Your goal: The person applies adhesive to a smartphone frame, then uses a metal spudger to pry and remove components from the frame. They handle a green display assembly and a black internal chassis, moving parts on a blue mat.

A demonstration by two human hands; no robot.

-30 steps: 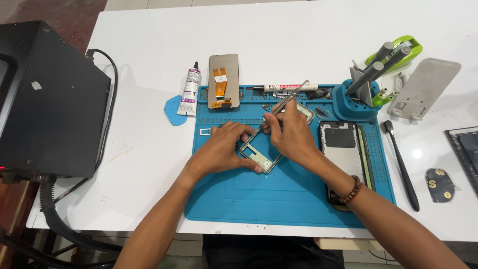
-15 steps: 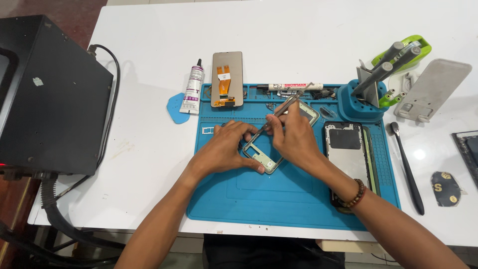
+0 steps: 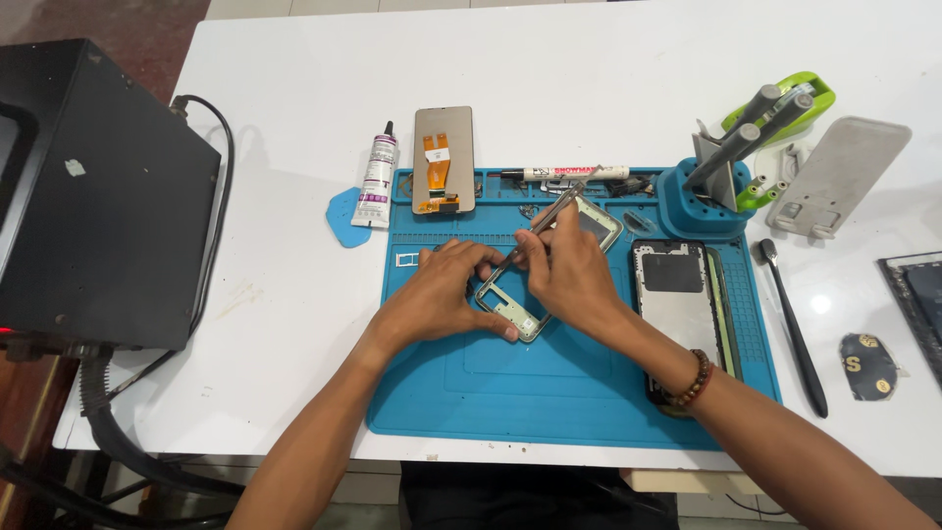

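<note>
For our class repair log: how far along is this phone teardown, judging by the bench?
Done: the screen panel lies detached, flex cable showing, and the back cover sits aside. In hand: the left hand steadies the phone frame while the right hand works tweezers inside. Left: glue tube lies capped.

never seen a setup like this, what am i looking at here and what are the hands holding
This is one view from a camera worn on a person's head, looking down at their own two bare hands; no robot is involved. A white table carries a blue work mat. The left hand steadies a thin phone frame flat on the mat. The right hand grips metal tweezers, their tip down at the frame. Beside them lie a phone body, a screen panel with an orange ribbon, a glue tube, a blue tool stand and a black box at the left.
</note>
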